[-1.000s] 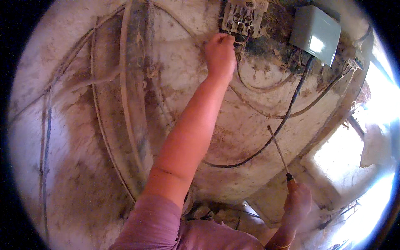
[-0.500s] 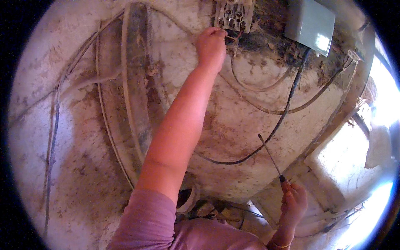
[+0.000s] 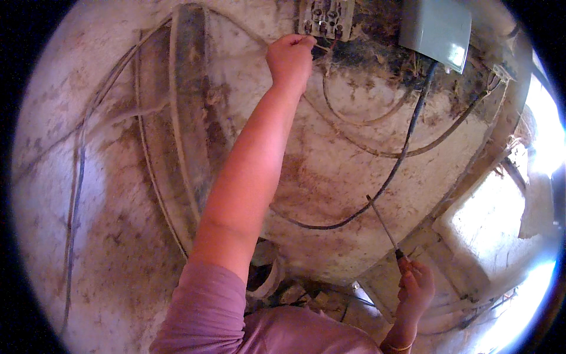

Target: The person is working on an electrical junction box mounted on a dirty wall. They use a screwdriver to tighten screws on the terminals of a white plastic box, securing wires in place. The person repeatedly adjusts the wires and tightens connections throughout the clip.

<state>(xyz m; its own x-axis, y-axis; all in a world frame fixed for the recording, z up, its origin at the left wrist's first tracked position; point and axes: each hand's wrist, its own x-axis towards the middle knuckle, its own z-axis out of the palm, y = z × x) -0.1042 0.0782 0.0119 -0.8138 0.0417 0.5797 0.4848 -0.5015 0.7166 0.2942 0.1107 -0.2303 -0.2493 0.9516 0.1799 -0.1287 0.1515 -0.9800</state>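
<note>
My left hand point(image 3: 289, 62) is raised to the wall with fingers pinched together on a thin wire point(image 3: 321, 47). The wire's pale end shows just right of the fingertips. Directly above is an old terminal block point(image 3: 325, 19) with rows of dark metal contacts, its lower edge close to my fingers. My right hand point(image 3: 416, 289) is low on the right, wrapped around the dark handle of a screwdriver point(image 3: 384, 224). The long thin shaft points up and left, its tip in front of the wall near a black cable. Fingers hide most of the handle.
A grey metal box point(image 3: 437, 32) hangs right of the block, with a black cable point(image 3: 407, 138) looping down from it. More cables point(image 3: 76, 177) run along the dirty wall point(image 3: 336, 183) at left. Rubble point(image 3: 295, 295) lies below, and a bright opening point(image 3: 548, 135) is at the right edge.
The wall and terminal block have shifted slightly up and left in view, with my left hand moving along beside them. My right hand and the screwdriver stay almost still.
</note>
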